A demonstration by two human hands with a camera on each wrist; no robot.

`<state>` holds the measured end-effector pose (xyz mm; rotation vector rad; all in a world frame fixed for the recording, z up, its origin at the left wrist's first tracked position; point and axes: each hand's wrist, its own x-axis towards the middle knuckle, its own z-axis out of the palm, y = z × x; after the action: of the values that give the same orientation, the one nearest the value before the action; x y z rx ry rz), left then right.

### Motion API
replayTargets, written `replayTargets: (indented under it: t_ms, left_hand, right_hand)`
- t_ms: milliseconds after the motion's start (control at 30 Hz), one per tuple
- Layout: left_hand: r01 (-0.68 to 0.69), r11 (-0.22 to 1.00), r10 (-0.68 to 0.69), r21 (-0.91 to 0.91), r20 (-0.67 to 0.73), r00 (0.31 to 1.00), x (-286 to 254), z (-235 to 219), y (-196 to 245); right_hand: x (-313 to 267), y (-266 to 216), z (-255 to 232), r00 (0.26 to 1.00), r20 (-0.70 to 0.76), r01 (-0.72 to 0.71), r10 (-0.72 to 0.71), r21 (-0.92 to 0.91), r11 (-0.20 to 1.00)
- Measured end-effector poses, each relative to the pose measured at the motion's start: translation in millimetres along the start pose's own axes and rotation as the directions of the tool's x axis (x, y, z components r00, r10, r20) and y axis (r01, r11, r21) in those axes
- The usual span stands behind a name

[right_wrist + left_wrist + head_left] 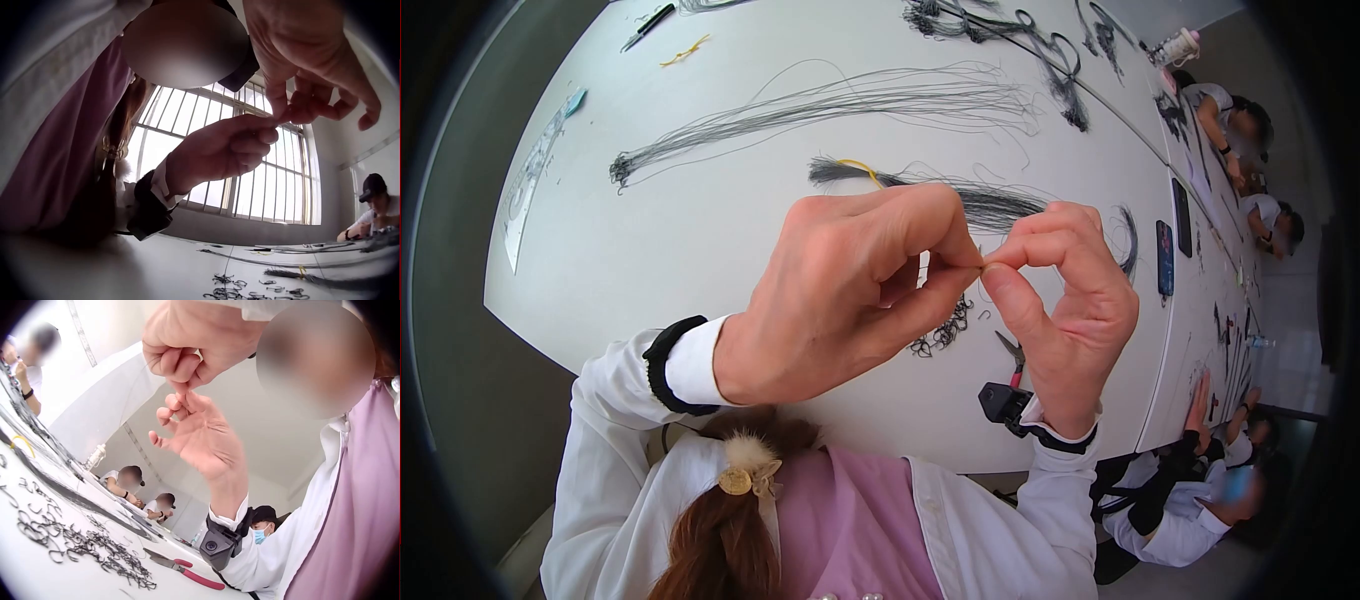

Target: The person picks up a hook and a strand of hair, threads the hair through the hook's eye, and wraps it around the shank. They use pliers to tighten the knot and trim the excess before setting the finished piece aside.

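Observation:
Both hands meet in the middle of the head view, held up over the white table [700, 240]. The left hand [840, 285] pinches a thin line between thumb and forefinger, its other fingers curled in. Tip to tip with it, the right hand [1075, 300] pinches at the same spot, thumb and forefinger forming a ring. In the left wrist view the fine line [127, 397] trails from the left fist. Whatever small piece sits between the fingertips is hidden. Below the hands lies a pile of dark fish hooks [81, 550]. Red-handled pliers [187, 572] lie beside the pile.
Behind the hands lies a dark line bundle [1000, 207] with a yellow tie. Farther back is a looser line bundle [800, 110] with hooks at one end. Two phones [1165, 255] lie at the right. A spool [1175, 47] stands far off; other people [1225, 115] sit along the table.

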<state>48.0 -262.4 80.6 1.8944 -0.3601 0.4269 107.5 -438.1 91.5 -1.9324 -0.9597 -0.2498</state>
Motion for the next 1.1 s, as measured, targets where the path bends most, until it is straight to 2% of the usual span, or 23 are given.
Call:
replayTargets:
  t_ms: [200, 267, 300, 367, 467, 500, 567, 600, 667, 733, 800, 833, 867, 900, 933, 1000, 1033, 1067, 1100]
  left_hand:
    - [0.124, 0.990, -0.121, -0.071, 0.048, 0.992, -1, -2, 4]
    - [0.221, 0.957, -0.206, -0.189, 0.095, 0.974, -2, -1, 3]
    - [0.221, 0.957, -0.206, -0.189, 0.094, 0.974, -2, -2, 3]
    - [0.342, 0.876, -0.317, -0.340, 0.128, 0.940, -2, -2, 4]
    - [0.407, 0.839, -0.389, -0.362, 0.125, 0.913, -1, -3, 3]
    - [0.407, 0.838, -0.390, -0.362, 0.124, 0.913, -1, -3, 2]
    - [0.363, 0.776, -0.375, -0.515, 0.084, 0.923, -1, -2, -1]
    - [0.363, 0.776, -0.375, -0.516, 0.084, 0.923, -1, -3, -1]
    - [0.407, 0.756, -0.420, -0.513, 0.097, 0.902, -1, -4, -1]
    - [0.399, 0.742, -0.417, -0.539, 0.094, 0.904, 0, -5, 1]
    - [0.389, 0.728, -0.416, -0.565, 0.088, 0.905, 2, -4, 5]
    - [0.388, 0.707, -0.424, -0.591, 0.084, 0.902, 2, -4, 6]
    - [0.385, 0.686, -0.432, -0.617, 0.081, 0.898, 2, -4, 7]
    - [0.384, 0.686, -0.432, -0.618, 0.079, 0.899, 2, -4, 5]
    - [0.369, 0.738, -0.404, -0.565, 0.068, 0.912, 0, -4, 1]
    - [0.351, 0.785, -0.375, -0.510, 0.059, 0.925, -2, -3, 0]
    - [0.344, 0.832, -0.369, -0.434, 0.029, 0.929, -2, -2, 1]
    - [0.337, 0.872, -0.361, -0.355, -0.001, 0.933, -3, -2, 2]
    - [0.337, 0.872, -0.361, -0.355, -0.001, 0.932, -3, -2, 2]
  right_hand:
    - [1, -2, -1, 0.999, 0.039, 0.007, -0.006, -0.028, 1.000]
    - [0, -1, 0, 0.999, 0.027, -0.018, 0.018, 0.018, 1.000]
    - [0, 0, 1, 0.999, 0.028, -0.018, 0.017, 0.018, 1.000]
    - [-1, 3, 2, 0.999, 0.031, -0.022, 0.022, 0.023, 0.999]
    - [0, -1, 7, 0.998, -0.035, -0.056, 0.059, 0.095, 0.994]
    - [2, -2, 9, 0.998, -0.034, -0.056, 0.059, 0.096, 0.994]
    - [4, -5, 14, 0.989, -0.017, -0.137, 0.145, 0.232, 0.963]
    - [2, -3, 17, 0.989, -0.017, -0.137, 0.145, 0.232, 0.963]
    - [-4, 7, 23, 0.953, 0.178, -0.299, 0.246, 0.413, 0.860]
    - [-7, 8, 22, 0.942, 0.216, -0.328, 0.257, 0.422, 0.845]
    - [-6, 2, 18, 0.970, 0.160, -0.219, 0.185, 0.233, 0.947]
    - [-5, 0, 17, 0.970, 0.161, -0.218, 0.184, 0.233, 0.948]
    - [-5, -2, 16, 0.986, 0.130, -0.116, 0.101, 0.119, 0.986]
    - [-5, -3, 16, 0.994, 0.107, -0.013, 0.013, 0.000, 1.000]
    - [-6, -4, 16, 0.994, 0.108, -0.012, 0.012, 0.000, 1.000]
    - [-8, -7, 19, 0.975, 0.051, 0.223, -0.218, -0.329, 0.918]
    - [-10, -7, 20, 0.975, 0.051, 0.223, -0.218, -0.329, 0.918]
    - [-12, -8, 21, 0.961, 0.032, 0.262, -0.275, -0.424, 0.867]
    - [-14, -9, 21, 0.943, 0.019, 0.294, -0.332, -0.515, 0.805]
